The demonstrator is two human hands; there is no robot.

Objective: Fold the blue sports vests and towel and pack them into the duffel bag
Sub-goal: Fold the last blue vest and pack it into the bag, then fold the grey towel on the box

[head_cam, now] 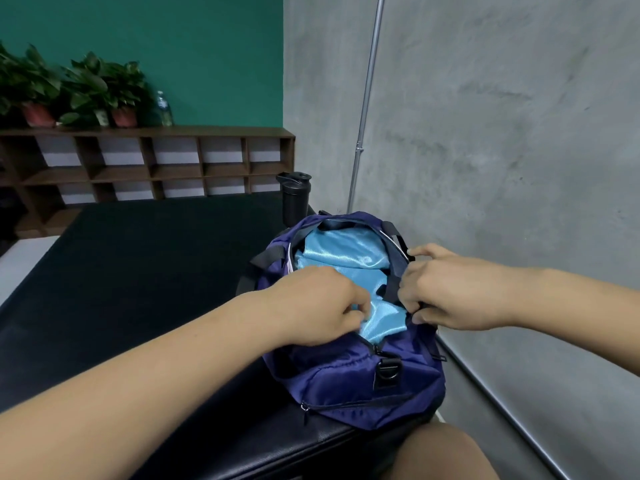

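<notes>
Duffel bag (349, 379) sits at the near right corner of the counter (138, 271), mouth unzipped. Left hand (318, 303): fingers curled, pinching the blue fabric (343, 254) at the near end of the opening. Right hand (450, 289): fingers grip the bag's right rim and strap.

Judgement: hold the rim wide and tuck the loose edge flat below the zip line.

Fabric is glossy and thin, probably slippery. It fills the mouth. Vest or towel: cannot tell.

Teal wall (173, 46), grey concrete wall (485, 116), brown cubby shelf (149, 164).

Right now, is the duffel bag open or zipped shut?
Open. The duffel bag gapes at the top, showing light blue fabric inside.
</notes>
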